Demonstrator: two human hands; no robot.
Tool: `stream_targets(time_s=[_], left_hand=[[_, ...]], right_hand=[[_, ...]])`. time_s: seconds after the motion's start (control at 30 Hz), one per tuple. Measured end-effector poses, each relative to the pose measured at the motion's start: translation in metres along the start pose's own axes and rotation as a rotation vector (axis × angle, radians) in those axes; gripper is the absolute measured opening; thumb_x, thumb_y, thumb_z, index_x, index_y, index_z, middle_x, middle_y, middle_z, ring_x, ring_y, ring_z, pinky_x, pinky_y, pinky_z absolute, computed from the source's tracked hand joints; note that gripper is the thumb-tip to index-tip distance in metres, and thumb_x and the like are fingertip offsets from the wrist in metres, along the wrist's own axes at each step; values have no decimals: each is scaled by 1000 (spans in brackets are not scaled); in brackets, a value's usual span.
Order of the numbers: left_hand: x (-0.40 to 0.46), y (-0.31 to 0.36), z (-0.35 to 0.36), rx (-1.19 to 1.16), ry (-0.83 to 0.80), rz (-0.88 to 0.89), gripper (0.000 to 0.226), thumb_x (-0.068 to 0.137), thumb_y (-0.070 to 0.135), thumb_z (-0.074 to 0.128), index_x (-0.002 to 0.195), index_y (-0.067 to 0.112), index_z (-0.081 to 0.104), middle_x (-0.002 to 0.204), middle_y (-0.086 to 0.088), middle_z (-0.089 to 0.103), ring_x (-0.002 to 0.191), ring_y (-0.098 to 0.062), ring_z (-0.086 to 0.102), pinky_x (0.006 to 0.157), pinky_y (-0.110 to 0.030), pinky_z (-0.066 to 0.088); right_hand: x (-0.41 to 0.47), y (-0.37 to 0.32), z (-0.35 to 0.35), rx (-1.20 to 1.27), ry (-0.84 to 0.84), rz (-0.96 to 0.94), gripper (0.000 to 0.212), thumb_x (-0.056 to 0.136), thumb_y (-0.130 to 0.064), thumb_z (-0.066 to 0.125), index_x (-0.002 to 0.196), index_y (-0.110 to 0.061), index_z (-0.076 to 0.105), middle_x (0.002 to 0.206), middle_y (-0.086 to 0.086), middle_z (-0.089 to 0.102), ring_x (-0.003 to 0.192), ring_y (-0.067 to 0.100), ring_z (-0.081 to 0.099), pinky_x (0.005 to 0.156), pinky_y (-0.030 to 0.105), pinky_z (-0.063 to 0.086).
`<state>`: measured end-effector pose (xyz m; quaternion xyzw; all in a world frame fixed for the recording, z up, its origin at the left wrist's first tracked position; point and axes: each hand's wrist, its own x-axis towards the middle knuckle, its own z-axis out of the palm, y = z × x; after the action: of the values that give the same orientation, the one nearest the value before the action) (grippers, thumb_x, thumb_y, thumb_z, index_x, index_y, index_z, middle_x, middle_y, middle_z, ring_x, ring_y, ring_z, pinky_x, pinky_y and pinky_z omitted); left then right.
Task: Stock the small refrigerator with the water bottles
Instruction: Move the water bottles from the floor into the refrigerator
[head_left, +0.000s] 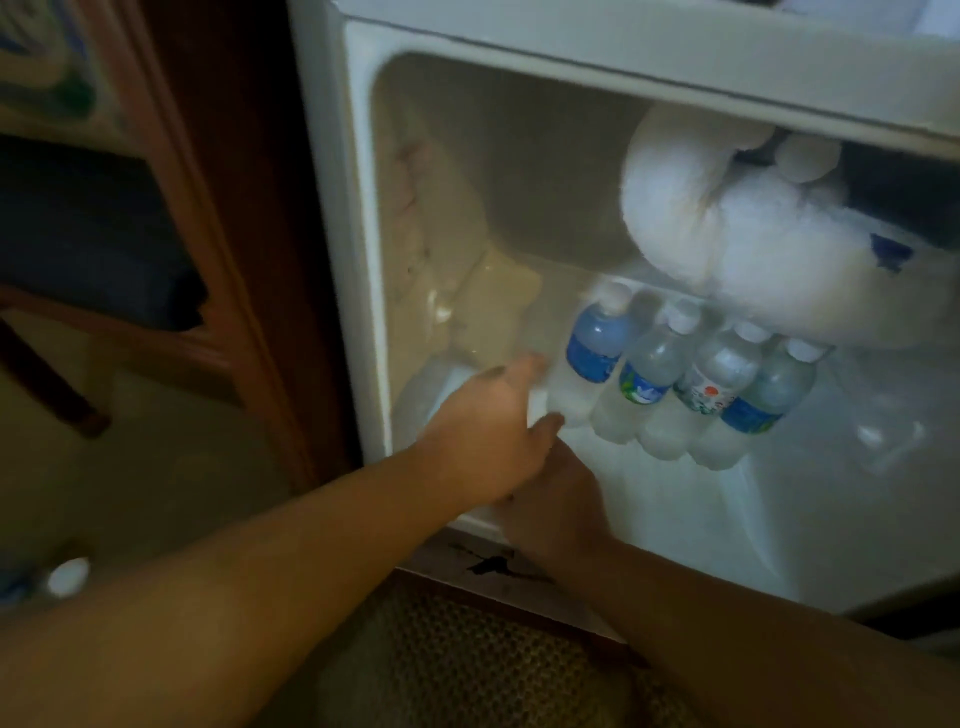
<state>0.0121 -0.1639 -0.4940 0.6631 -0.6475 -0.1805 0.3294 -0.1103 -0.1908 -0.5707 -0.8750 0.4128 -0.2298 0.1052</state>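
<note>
Water bottles stand in a row of four on the floor of the open refrigerator (358, 260), touching side by side and leaning in the wide view: a blue-labelled bottle (592, 353) at the left end, then a green-and-blue-labelled one (644, 379), a white-labelled one with red marks (711, 384), and another blue-labelled one (763, 405) at the right. A further clear bottle (421, 400) lies low in the left front corner, partly hidden and blurred. The left hand (488, 431) reaches in just beside the leftmost bottle, fingers loosely spread and holding nothing, thumb toward the bottle's base. The right hand (556, 499) lies beneath it at the fridge's front lip; its fingers are covered, so its grip cannot be told. Thick white frost (727, 234) bulges from the upper right above the bottle caps. A white cap (67, 574) shows on the floor at lower left, beside dark wooden furniture (208, 208).
</note>
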Motion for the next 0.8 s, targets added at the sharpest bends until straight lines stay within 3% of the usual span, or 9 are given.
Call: stream_targets(time_s=[0.1, 0.17, 0.3, 0.37, 0.43, 0.5, 0.6, 0.7, 0.8], left_hand=[[-67, -15, -70, 94, 37, 234, 27, 99, 36, 69, 122, 23, 70, 110, 5, 71, 94, -5, 70, 82, -27, 60], [-119, -27, -120, 152, 167, 223, 13, 97, 29, 74, 103, 19, 77, 93, 9, 71, 81, -3, 69, 73, -23, 57], [-239, -50, -198, 263, 595, -224, 16, 96, 34, 73, 86, 22, 77, 74, 15, 69, 66, -1, 66, 61, -18, 50], [-297, -64, -223, 326, 670, -552, 17, 98, 41, 68, 89, 28, 75, 73, 13, 70, 67, -4, 68, 61, -24, 54], [-345, -82, -237, 347, 630, -873, 15, 97, 46, 64, 101, 34, 71, 82, 14, 73, 76, -2, 70, 71, -33, 61], [-386, -99, -237, 315, 551, -1121, 21, 96, 49, 64, 112, 36, 65, 90, 15, 72, 85, -4, 70, 81, -36, 60], [-427, -135, -222, 233, 482, -1283, 34, 95, 49, 67, 124, 36, 55, 96, 15, 69, 93, -10, 70, 88, -37, 58], [-437, -173, -213, 227, 422, -1303, 41, 95, 46, 66, 131, 34, 52, 97, 14, 69, 95, -12, 68, 87, -35, 55], [-421, -203, -204, 296, 319, -1185, 39, 96, 45, 64, 133, 36, 54, 106, 8, 71, 101, -14, 68, 89, -32, 53]], right_hand=[[5, -34, -2, 30, -30, -317, 21, 90, -38, 51, 96, -24, 66, 77, -1, 71, 63, 19, 67, 50, 28, 46], [8, -59, 2, 83, -73, -461, 19, 96, -39, 57, 84, -26, 63, 72, -7, 61, 62, 13, 57, 53, 24, 41], [3, -126, 21, 301, -187, -706, 18, 99, -35, 63, 85, -24, 64, 76, -6, 57, 67, 16, 56, 56, 34, 47], [-12, -165, 41, 362, -268, -828, 13, 97, -37, 63, 91, -25, 66, 81, -7, 59, 70, 16, 60, 58, 32, 48], [-28, -201, 65, 332, -411, -894, 19, 95, -46, 60, 104, -30, 64, 90, -10, 61, 76, 11, 61, 58, 24, 47], [-44, -231, 93, 307, -564, -905, 30, 97, -53, 51, 119, -34, 56, 102, -14, 59, 86, 3, 58, 68, 20, 49], [-59, -265, 132, 336, -541, -813, 28, 95, -47, 52, 117, -30, 57, 101, -12, 58, 87, 5, 58, 71, 25, 54], [-60, -284, 162, 293, -337, -691, 30, 87, -34, 67, 115, -23, 60, 105, -2, 54, 88, 13, 55, 67, 27, 53], [-41, -293, 172, 225, -202, -469, 53, 82, -35, 76, 130, -26, 55, 121, 5, 47, 103, 20, 49, 77, 35, 53]])
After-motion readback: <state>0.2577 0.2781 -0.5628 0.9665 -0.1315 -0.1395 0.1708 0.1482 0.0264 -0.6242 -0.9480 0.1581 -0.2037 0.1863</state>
